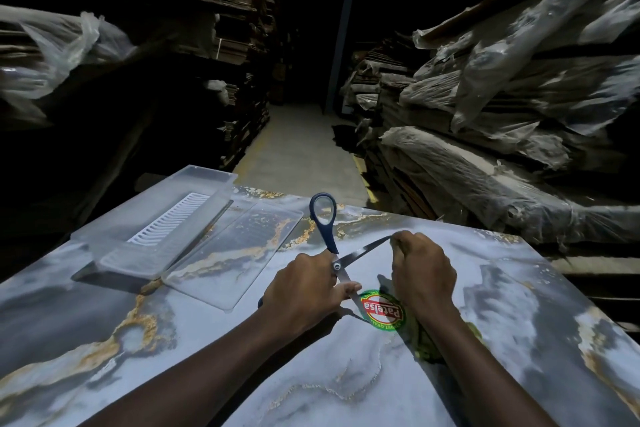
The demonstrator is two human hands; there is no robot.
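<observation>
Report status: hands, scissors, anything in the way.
Left hand grips scissors at pivot. Right hand grips blade tip. Scissors wide open. Clear tray left, apart.

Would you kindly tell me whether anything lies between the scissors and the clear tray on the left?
Yes. A flat clear lid lies on the table between the scissors and the tray. The left hand grips the scissors at the pivot and the right hand holds a blade tip, with nothing in between.

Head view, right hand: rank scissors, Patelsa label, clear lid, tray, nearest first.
1. scissors: blade gripped by the right hand.
2. Patelsa label: just left of it, nearer side.
3. clear lid: flat, farther left.
4. tray: far left, beyond the lid.
</observation>
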